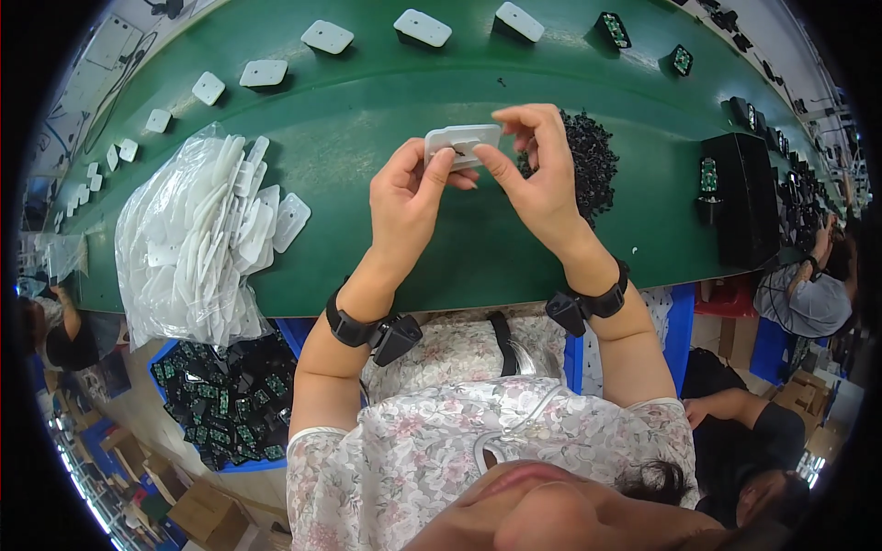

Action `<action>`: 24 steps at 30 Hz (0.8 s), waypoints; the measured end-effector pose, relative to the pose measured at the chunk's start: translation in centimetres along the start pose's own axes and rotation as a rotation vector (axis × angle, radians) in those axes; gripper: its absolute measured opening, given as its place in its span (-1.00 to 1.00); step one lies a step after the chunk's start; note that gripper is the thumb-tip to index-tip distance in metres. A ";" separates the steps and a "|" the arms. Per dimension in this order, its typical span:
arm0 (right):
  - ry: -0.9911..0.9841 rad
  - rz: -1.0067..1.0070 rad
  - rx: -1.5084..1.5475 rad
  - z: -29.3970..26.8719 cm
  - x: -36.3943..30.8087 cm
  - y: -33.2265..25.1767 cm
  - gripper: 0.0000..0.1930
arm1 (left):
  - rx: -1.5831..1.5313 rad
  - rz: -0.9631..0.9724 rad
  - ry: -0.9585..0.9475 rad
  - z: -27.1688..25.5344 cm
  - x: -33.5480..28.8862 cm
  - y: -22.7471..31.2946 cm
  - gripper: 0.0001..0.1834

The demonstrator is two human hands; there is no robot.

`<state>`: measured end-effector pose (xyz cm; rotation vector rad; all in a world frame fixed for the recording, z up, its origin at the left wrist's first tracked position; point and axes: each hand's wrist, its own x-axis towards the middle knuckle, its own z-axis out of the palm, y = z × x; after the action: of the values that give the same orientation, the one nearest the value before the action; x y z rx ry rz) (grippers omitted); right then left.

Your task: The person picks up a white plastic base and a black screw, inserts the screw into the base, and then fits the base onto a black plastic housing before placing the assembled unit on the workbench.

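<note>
A white plastic cover plate (447, 138) with rounded corners is held up above the green table. My left hand (404, 197) is closed on its left side, thumb on the face and fingers behind. A small dark piece (461, 152) shows against the plate near my left thumb; its kind is too small to tell. At the plate's right edge is my right hand (544, 179), thumb and index finger apart, the thumb tip close to or touching the plate. Just beyond that hand lies a pile of small black parts (591, 161), partly hidden by it.
A clear plastic bag (175, 225) of white plates lies at left on the green table (349, 119). White plates on black housings (423, 29) line the far side. A black box (740, 197) stands right. Below left is a blue bin (266, 466) of circuit-board housings. Other people sit nearby.
</note>
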<state>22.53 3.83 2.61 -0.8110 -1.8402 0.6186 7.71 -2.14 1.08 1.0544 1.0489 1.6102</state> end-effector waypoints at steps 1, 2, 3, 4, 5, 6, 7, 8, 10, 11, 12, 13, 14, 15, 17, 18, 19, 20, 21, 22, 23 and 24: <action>-0.086 0.084 0.032 -0.4 -0.1 0.2 -0.68 | -0.010 -0.009 -0.012 0.1 0.0 0.1 -0.84; -0.074 0.086 0.022 -0.6 -0.1 0.3 -0.68 | -0.014 -0.009 -0.028 0.2 0.0 0.1 -0.84; -0.146 0.127 0.093 -0.6 -0.1 0.2 -0.68 | 0.026 -0.011 -0.018 0.3 0.0 0.2 -0.84; -0.215 0.171 0.161 -0.7 -0.2 0.4 -0.68 | 0.063 -0.015 -0.013 0.4 0.0 0.0 -0.84; -0.293 0.301 0.213 -0.8 -0.2 0.7 -0.68 | 0.054 -0.017 -0.036 0.2 -0.1 0.0 -0.84; -0.327 0.401 0.378 -0.6 -0.1 0.9 -0.72 | 0.126 -0.010 -0.056 -0.3 -0.2 0.0 -0.84; -0.393 0.440 0.392 -1.0 0.3 1.2 -0.74 | 0.195 -0.005 -0.079 -0.5 -0.2 -0.1 -0.85; -0.456 0.479 0.405 -1.5 0.6 1.4 -0.76 | 0.183 -0.007 -0.110 -0.4 -0.3 -0.1 -0.85; -0.449 0.467 0.422 -1.9 0.6 1.7 -0.77 | 0.217 -0.043 -0.098 -0.3 -0.4 -0.1 -0.85; -0.469 0.445 0.456 -1.9 0.6 1.8 -0.78 | 0.191 -0.043 -0.106 -0.3 -0.4 -0.2 -0.85; -0.445 0.449 0.443 -1.9 0.6 1.9 -0.78 | 0.184 -0.042 -0.133 -0.2 -0.3 -0.2 -0.85; -0.429 0.445 0.430 -2.0 0.5 1.9 -0.78 | 0.187 -0.060 -0.144 -0.1 -0.2 -0.2 -0.84; -0.414 0.439 0.415 -2.0 0.5 1.9 -0.77 | 0.189 -0.076 -0.155 -0.1 -0.1 -0.2 -0.82; -0.388 0.400 0.411 -1.8 0.6 1.7 -0.76 | 0.165 -0.080 -0.198 -0.6 -0.1 -0.3 -0.78; -0.321 0.382 0.401 -1.1 0.3 2.5 -0.76 | 0.117 -0.082 -0.142 0.8 -0.2 0.7 -0.77; -0.304 0.368 0.384 -0.7 0.2 2.7 -0.75 | 0.085 -0.080 -0.036 1.2 -0.2 1.2 -0.76; -0.330 0.413 0.424 -0.4 0.3 2.5 -0.75 | 0.094 -0.077 0.007 0.8 -0.1 1.0 -0.75; -0.358 0.455 0.465 -0.4 0.4 2.3 -0.74 | 0.088 -0.071 -0.011 0.4 0.2 0.6 -0.75; -0.441 0.602 0.551 -0.5 0.4 2.4 -0.70 | 0.108 -0.077 0.020 -0.1 0.6 0.1 -0.76; -0.484 0.610 0.561 -1.0 0.7 2.1 -0.67 | 0.131 -0.083 0.056 -0.8 0.9 -0.4 -0.77; -0.399 0.448 0.465 -1.0 1.1 3.0 -0.66 | 0.147 -0.093 0.086 -2.0 1.2 -0.9 -0.80; -0.314 0.286 0.371 -1.2 2.0 4.3 -0.64 | 0.150 -0.085 0.089 -3.0 1.7 -1.0 -0.80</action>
<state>24.20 8.14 1.15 -0.7609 -1.8157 1.2894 4.79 -0.81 -0.42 1.0299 1.2739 1.5410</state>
